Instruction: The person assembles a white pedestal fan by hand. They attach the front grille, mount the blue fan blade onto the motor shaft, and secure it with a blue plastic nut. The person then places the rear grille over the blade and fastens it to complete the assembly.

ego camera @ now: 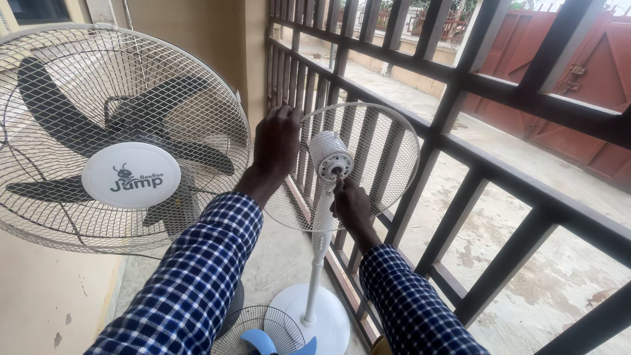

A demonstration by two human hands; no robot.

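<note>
At nine o'clock stands an assembled fan point(118, 138), guard fitted over dark blades, apart from the work. The left hand point(276, 148) has its grip clenched on the upper-left rim of the rear guard point(368, 164), apparently steadying it against the motor housing point(328, 156) on the white pedestal stand point(315, 263). The right hand point(351, 205), at five o'clock of the housing, pinches something at the motor shaft point(337, 172); what it is cannot be made out. A detached guard with a blue blade point(263, 338) lies on the floor at six o'clock. Dark railing bars point(473, 171) run behind.
</note>
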